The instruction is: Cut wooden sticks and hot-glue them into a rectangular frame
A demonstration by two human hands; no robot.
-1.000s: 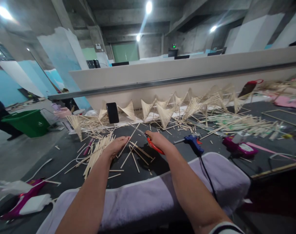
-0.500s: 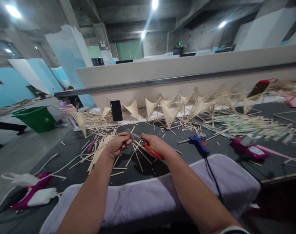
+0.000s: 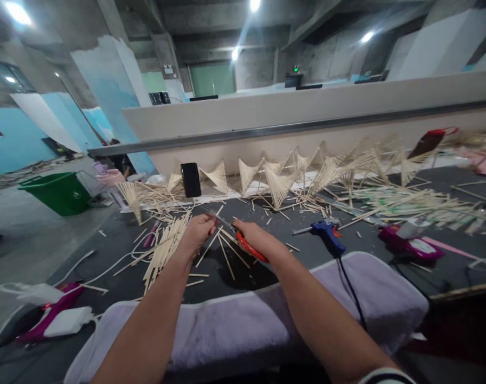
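My right hand (image 3: 249, 234) is wrapped round the red handles of a pair of scissors (image 3: 251, 248), whose blades point left and away from me. My left hand (image 3: 201, 233) is closed in a pinch on a thin wooden stick (image 3: 219, 211), which crosses the blades near their tips. Most of that stick is hidden by the fingers. Below the hands, several cut sticks (image 3: 226, 256) lie fanned out on the dark table (image 3: 267, 277). A thick pile of sticks (image 3: 165, 245) lies just left of my left hand.
Fan-shaped stick models (image 3: 277, 186) line the back, beside an upright phone (image 3: 191, 180). A blue glue gun (image 3: 326, 236) lies right, its cord crossing a lilac towel (image 3: 235, 330). Magenta power strips (image 3: 413, 245) and white cables sit at both sides. A green bin (image 3: 55, 193) stands on the floor.
My left hand has closed and moved to the scissors' blades, bringing the stick from a slanted pose between the hands. The view has shifted slightly left. A person's leg at far left has mostly gone.
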